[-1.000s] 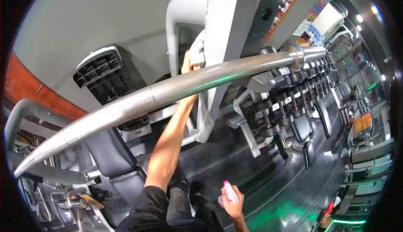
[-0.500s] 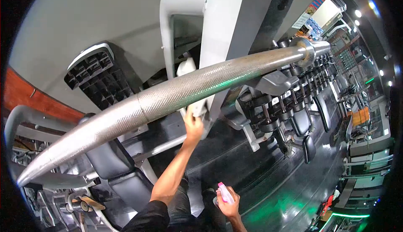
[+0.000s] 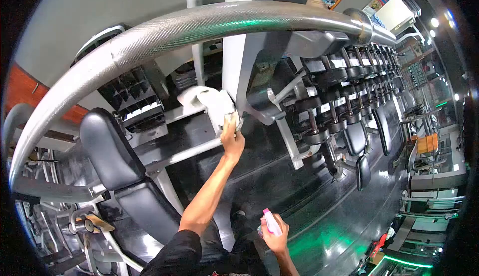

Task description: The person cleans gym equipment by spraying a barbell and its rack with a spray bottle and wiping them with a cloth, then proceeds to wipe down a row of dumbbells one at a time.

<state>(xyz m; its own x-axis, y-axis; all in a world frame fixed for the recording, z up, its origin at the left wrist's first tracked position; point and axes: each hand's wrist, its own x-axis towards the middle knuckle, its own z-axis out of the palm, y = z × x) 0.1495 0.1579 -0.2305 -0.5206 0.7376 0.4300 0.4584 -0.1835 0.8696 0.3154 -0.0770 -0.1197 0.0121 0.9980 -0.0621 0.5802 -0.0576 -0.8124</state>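
My left hand (image 3: pixel 232 138) reaches forward with its fingers closed on a white cloth (image 3: pixel 215 105). The cloth hangs against the lower part of a light grey steel upright (image 3: pixel 237 66). Lower and to the right, my right hand (image 3: pixel 277 237) is wrapped round a small spray bottle (image 3: pixel 271 222) with a pink and white top; most of its body is hidden by the fingers. A knurled steel barbell (image 3: pixel 199 21) crosses the view above both hands, and neither hand touches it.
A black padded bench (image 3: pixel 112 151) stands at the left. Dumbbells fill a rack (image 3: pixel 344 91) at the right. A grey frame tube (image 3: pixel 192 151) runs low behind my left forearm. Dark flooring (image 3: pixel 319 216) reflects green light.
The barbell sits higher in view as my viewpoint shifts. More of the cloth now shows beside the upright, and my left hand still grips it. My right hand keeps the bottle.
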